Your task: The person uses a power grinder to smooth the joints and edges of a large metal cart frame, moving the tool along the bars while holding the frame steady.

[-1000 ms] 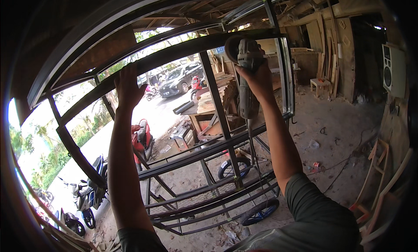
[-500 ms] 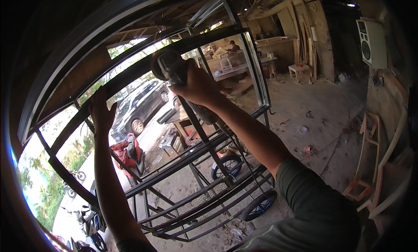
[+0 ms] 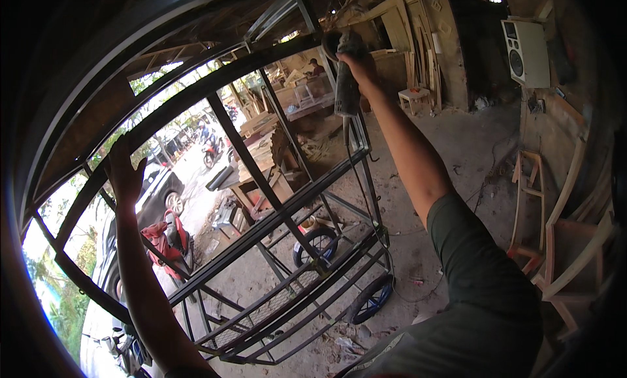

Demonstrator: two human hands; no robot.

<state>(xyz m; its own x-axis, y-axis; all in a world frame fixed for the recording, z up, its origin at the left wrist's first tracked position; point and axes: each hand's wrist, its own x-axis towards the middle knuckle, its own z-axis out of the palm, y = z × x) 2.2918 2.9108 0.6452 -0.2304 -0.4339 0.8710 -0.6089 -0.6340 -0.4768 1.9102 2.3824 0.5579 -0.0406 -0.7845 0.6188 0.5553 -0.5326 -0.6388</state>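
Observation:
A large cart-like frame [image 3: 247, 151] of dark metal bars stands in front of me, its upper beam curving across from left to right. My left hand [image 3: 125, 177] is raised to the left part of that beam, fingers hooked over it and thumb sticking out. At the beam's right end, by a corner post, my right hand [image 3: 360, 66] grips an angle grinder [image 3: 347, 96]. The grinder's head is up against the corner; whether its disc touches metal I cannot tell. A dark cord hangs from its lower end.
Low on the frame are spoked wheels [image 3: 371, 299] and a mesh panel [image 3: 277, 304]. Wooden frames [image 3: 530, 192] lean at the right, below a wall speaker [image 3: 526, 53]. Farther back are a small stool [image 3: 413, 97] and a person [image 3: 316, 68]. Outside stands a dark car [image 3: 157, 189].
My right hand has carried the grinder rightward along the upper beam to its corner. My left hand stays on the beam. The view has turned somewhat to the right.

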